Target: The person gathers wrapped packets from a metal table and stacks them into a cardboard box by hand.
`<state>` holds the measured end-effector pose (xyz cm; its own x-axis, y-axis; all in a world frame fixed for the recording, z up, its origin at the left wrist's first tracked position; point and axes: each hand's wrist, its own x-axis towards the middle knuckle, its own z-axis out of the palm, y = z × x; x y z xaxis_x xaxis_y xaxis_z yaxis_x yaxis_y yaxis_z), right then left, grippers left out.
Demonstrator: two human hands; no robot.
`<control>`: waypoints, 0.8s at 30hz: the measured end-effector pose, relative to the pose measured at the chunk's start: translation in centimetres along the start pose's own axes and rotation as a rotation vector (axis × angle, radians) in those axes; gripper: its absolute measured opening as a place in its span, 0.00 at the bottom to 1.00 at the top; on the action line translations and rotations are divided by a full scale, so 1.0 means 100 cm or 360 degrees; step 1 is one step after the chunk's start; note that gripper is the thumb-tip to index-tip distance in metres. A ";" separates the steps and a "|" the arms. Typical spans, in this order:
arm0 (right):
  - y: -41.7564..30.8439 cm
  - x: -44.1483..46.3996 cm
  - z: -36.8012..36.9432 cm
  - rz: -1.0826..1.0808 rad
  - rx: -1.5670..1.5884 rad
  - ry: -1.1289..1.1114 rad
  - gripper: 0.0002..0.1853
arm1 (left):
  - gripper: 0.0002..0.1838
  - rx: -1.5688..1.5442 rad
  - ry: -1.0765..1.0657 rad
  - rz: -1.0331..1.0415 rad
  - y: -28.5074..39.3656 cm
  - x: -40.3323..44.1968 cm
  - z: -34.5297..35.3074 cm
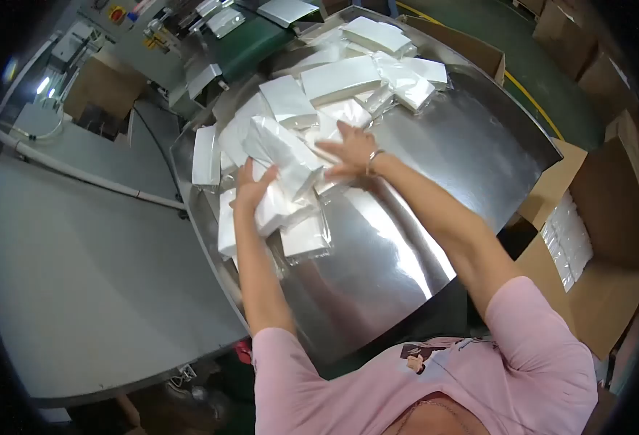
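A heap of white, flat packets, some in clear plastic film, covers the far and left part of a shiny metal tray table [435, 145]. My left hand [252, 187] rests at the near left of the heap, fingers apart, against a white packet [279, 148] that lies tilted on top. On that packet's right side is my right hand [350, 151], its fingers spread over other packets. Below my left hand lies a film-wrapped packet [305, 235]. The undersides of both hands are hidden.
An open cardboard box [609, 217] at the right holds film-wrapped white packets [567, 239]. A green conveyor belt [250, 43] carrying packets meets the table's far side. A grey panel [109, 275] stands left, with a pale pipe [94, 174] along it.
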<state>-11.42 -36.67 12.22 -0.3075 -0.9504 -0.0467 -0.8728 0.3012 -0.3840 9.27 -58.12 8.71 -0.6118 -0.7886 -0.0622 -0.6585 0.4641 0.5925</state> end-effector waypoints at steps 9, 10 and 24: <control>0.015 -0.104 0.037 0.0235 -0.0136 0.0238 0.22 | 0.51 0.0101 -0.0044 0.0166 0.070 -0.082 0.064; 0.024 -0.124 0.043 0.0246 -0.0191 0.0325 0.22 | 0.50 0.0101 -0.0032 0.0191 0.079 -0.098 0.073; 0.124 -0.318 0.001 0.0749 0.0384 0.0927 0.34 | 0.39 -0.1218 -0.0147 -0.0448 0.101 -0.212 0.098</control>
<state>-12.46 -2.75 8.82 -0.8319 -0.5132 0.2110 -0.5153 0.5735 -0.6368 11.26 -32.79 8.15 -0.5238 -0.7825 -0.3366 -0.3320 -0.1764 0.9266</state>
